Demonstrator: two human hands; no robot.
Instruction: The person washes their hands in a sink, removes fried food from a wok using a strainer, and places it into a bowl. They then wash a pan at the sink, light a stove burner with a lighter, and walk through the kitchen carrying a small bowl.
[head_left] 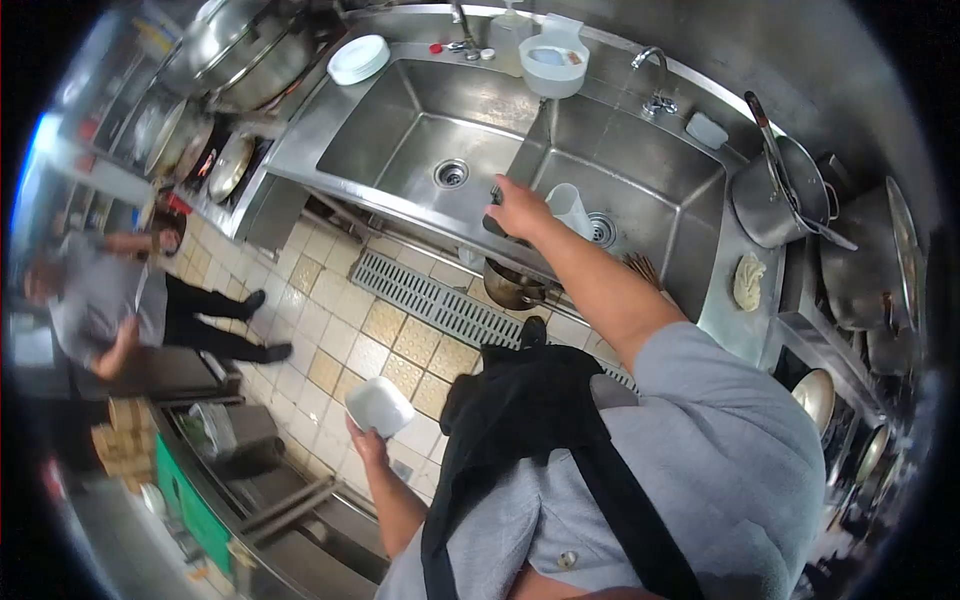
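Observation:
My left hand (pixel 371 442) grips the edge of a white square dish (pixel 380 406), held low over the tiled floor. My right hand (pixel 522 210) is at the front end of the sink divider, its fingers curled around something dark that I cannot make out. Just right of that hand, a white pitcher-like container (pixel 568 209) sits in the right sink basin (pixel 625 150), close to the drain. Water runs from the faucet (pixel 655 75) into this basin. A bundle of thin brown sticks (pixel 650 268) lies at the basin's near side, partly hidden by my right arm.
White plates (pixel 358 60) are stacked left of the sink. A large pot (pixel 775 190) with utensils and a crumpled cloth (pixel 748 281) are on the right. Another person (pixel 110 300) stands at left near the stove. A pan (pixel 512 285) sits under the sink, near the floor grate (pixel 430 300).

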